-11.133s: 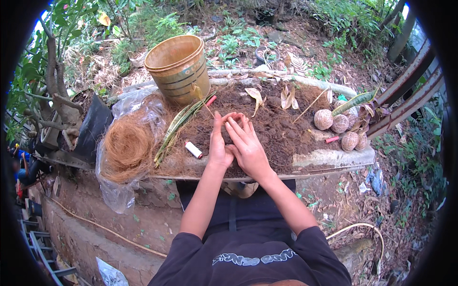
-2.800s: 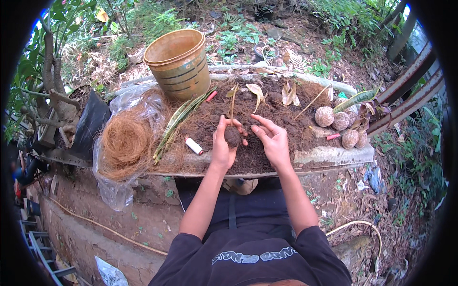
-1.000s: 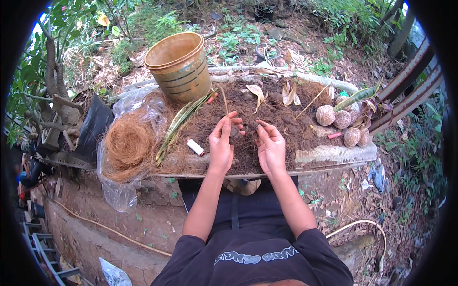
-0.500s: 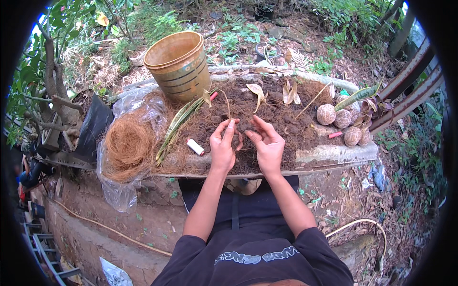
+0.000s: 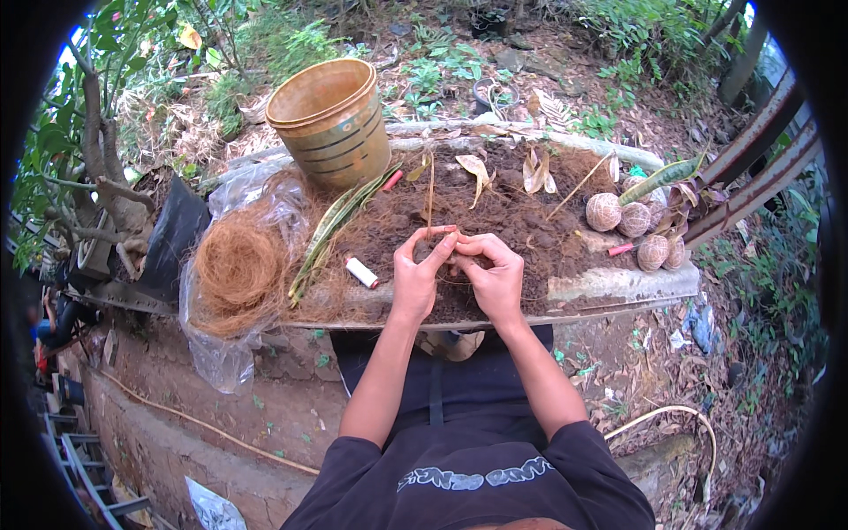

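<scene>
Over the dark soil, my left hand (image 5: 417,276) is closed with its fingertips at the lower end of a thin, dry brown plant stem (image 5: 431,190). The stem stands upright, with a small withered leaf near its top. My right hand (image 5: 491,276) meets the left, thumb and fingers pinched together beside the stem's base. What lies between the fingers is mostly hidden. A heap of loose soil (image 5: 521,221) spreads beyond both hands. Left of my left hand lies a white thread spool (image 5: 361,272), and past it are long green-yellow leaves (image 5: 331,225).
A worn yellow-brown bucket (image 5: 340,146) stands at the back left. Brown coconut fibre (image 5: 234,265) sits on clear plastic (image 5: 225,362). At the right are several string-wrapped balls (image 5: 604,212), a variegated leaf (image 5: 662,179) and a red stick (image 5: 621,250). The slab's edge (image 5: 627,283) runs nearest me.
My hands have come together, with the right fingers now meeting the left. The dry stem has shifted slightly right and turned more upright, its leaf moving right with it.
</scene>
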`<state>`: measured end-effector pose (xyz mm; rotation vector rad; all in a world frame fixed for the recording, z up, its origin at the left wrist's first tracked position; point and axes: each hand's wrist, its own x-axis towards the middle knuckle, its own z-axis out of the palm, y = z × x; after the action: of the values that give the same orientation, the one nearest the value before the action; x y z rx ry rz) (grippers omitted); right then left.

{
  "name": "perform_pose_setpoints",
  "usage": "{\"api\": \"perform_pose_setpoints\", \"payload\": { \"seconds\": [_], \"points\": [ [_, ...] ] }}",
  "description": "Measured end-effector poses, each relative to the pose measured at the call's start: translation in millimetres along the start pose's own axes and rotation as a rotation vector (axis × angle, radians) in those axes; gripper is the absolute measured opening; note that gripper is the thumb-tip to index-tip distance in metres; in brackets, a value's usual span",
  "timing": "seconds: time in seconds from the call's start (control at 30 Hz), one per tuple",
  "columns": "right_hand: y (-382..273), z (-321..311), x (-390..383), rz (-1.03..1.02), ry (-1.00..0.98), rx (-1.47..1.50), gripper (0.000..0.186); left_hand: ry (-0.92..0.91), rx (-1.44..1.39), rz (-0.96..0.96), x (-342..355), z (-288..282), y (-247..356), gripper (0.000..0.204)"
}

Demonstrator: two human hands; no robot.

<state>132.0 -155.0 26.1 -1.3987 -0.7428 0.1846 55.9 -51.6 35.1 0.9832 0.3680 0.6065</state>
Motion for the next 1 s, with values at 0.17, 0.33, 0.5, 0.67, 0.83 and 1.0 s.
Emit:
{"api": "perform_pose_setpoints", "payload": {
  "seconds": [0.17, 0.33, 0.5, 0.67, 0.83, 1.0],
  "points": [
    [-14, -1, -1, -0.034, -0.045, -0.132, 0.021, 0.062, -0.080, -0.003, 2, -9, -5, 0.021],
    [-1, -5, 1, 0.033, 0.019, 0.014, 0.019, 0.064, -0.051, 0.037, 6, -9, -10, 0.016],
    [-7, -8, 5, -0.049, 0.056, -0.187, 0.018, 0.053, -0.109, 0.105, 7, -10, -3, 0.016],
    [-3, 3, 3, 0.226, -0.035, 0.312, 0.032, -0.016, 0.033, 0.226, 7, -12, -8, 0.014],
    [-16, 0, 14, 0.435, -0.251, 0.707, 0.061, -0.041, -0.106, 0.093, 0, -13, -1, 0.015],
    [-16, -3, 16, 0.556, -0.457, 0.743, 0.055, -0.105, -0.136, 0.047, 4, -20, -4, 0.016]
  ]
}}
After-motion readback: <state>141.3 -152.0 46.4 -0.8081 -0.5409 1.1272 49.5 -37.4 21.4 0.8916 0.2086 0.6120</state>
